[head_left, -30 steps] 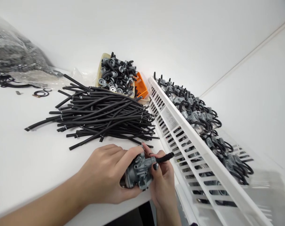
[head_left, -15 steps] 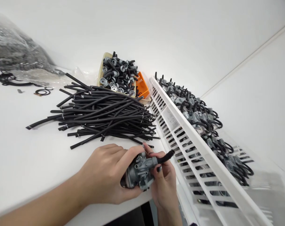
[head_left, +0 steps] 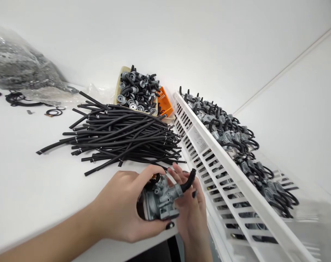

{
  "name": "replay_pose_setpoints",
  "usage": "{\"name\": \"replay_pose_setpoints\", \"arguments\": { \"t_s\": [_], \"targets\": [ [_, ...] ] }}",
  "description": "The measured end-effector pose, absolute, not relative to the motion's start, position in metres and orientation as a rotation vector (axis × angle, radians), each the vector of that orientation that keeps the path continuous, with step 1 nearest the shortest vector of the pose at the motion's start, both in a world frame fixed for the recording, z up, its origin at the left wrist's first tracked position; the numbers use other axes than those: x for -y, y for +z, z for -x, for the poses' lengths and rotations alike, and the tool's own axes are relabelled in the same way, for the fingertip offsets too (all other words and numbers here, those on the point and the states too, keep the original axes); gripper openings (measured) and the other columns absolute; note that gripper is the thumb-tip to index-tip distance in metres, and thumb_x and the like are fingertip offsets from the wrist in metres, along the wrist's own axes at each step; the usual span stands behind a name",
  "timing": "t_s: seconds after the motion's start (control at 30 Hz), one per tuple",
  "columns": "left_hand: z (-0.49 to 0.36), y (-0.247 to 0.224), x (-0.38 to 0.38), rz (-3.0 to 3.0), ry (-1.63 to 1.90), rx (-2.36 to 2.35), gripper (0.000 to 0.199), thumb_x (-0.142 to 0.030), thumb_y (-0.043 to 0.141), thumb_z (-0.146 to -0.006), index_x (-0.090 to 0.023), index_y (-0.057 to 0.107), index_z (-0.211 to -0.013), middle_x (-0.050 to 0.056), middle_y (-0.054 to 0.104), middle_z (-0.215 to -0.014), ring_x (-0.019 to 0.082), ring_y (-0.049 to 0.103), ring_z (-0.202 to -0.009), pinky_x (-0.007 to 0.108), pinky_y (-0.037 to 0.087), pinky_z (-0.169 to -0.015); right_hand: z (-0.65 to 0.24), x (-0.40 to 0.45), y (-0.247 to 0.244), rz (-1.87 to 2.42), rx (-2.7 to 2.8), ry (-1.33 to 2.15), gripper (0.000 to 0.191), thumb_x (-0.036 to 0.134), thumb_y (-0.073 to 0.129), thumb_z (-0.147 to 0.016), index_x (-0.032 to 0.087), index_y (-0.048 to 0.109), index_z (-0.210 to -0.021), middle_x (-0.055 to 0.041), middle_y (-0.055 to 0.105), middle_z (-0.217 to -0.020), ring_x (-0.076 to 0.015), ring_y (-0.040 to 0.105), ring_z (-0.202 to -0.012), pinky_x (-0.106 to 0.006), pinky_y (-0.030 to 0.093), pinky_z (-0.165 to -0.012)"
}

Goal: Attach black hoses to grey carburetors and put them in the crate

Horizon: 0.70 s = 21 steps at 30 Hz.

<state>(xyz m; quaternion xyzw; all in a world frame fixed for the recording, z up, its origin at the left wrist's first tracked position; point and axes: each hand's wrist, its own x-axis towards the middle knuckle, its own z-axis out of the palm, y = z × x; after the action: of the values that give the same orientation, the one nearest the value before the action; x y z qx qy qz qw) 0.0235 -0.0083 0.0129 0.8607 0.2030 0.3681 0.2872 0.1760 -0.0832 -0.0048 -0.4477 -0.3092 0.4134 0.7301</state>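
Note:
My left hand (head_left: 124, 207) wraps around a grey metal carburetor (head_left: 161, 200) and holds it just above the table's front edge. The carburetor has a round cap on its right end, from which a short bent black rubber boot (head_left: 189, 181) sticks up to the right. My right hand (head_left: 191, 211) is beside and behind that cap, fingers apart and thumb off the metal. Part of its fingers is hidden behind the carburetor and boot, so light contact there cannot be ruled out. Beyond my hands lies a pile of black rubber hoses (head_left: 121, 136).
A white slatted crate (head_left: 225, 163) full of carburetors (head_left: 228, 136) with hoses stands close on the right. Behind the hoses sit a cream tub (head_left: 117, 85) of caps with boots and an orange basket (head_left: 165, 103). A plastic bag (head_left: 23, 58) of small parts and black rings (head_left: 54, 111) are at left.
My right thumb has come away from the cap and the fingers have spread. The carburetor has turned slightly in my left hand, and the boot now points more upward.

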Motion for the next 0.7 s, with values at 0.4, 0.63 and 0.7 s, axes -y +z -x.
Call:
{"name": "replay_pose_setpoints", "arguments": {
  "t_s": [0.4, 0.63, 0.7],
  "targets": [
    [-0.021, 0.012, 0.005, -1.813, 0.724, -0.393, 0.05, -0.034, 0.066, -0.071, -0.025, 0.05, -0.118, 0.004, 0.07, -0.102, 0.021, 0.068, -0.081, 0.027, 0.055, -0.062, -0.178, 0.087, -0.012, 0.935, 0.804, 0.804, 0.019, 0.045, 0.068, -0.08, 0.027, 0.07, -0.082, -0.0055, 0.064, -0.113, -0.0251, 0.058, -0.111, -0.046, 0.043, -0.099],
    [-0.016, 0.01, -0.003, -1.524, 0.498, -0.464, 0.057, -0.046, 0.069, -0.065, -0.023, 0.056, -0.116, 0.004, 0.065, -0.1, 0.019, 0.058, -0.072, 0.026, 0.047, -0.061, -0.18, 0.081, -0.004, 0.851, 0.991, 0.787, 0.019, 0.041, 0.062, -0.085, 0.024, 0.069, -0.081, -0.0079, 0.059, -0.112, -0.0251, 0.055, -0.111, -0.047, 0.039, -0.104],
    [-0.015, 0.007, -0.005, -1.471, 0.481, -0.423, 0.059, -0.048, 0.068, -0.065, -0.023, 0.055, -0.117, 0.005, 0.065, -0.096, 0.018, 0.057, -0.069, 0.026, 0.046, -0.059, -0.182, 0.078, -0.001, 0.826, 1.046, 0.803, 0.018, 0.039, 0.061, -0.087, 0.024, 0.069, -0.081, -0.0089, 0.058, -0.114, -0.0259, 0.053, -0.114, -0.047, 0.038, -0.105]
  ]
}}
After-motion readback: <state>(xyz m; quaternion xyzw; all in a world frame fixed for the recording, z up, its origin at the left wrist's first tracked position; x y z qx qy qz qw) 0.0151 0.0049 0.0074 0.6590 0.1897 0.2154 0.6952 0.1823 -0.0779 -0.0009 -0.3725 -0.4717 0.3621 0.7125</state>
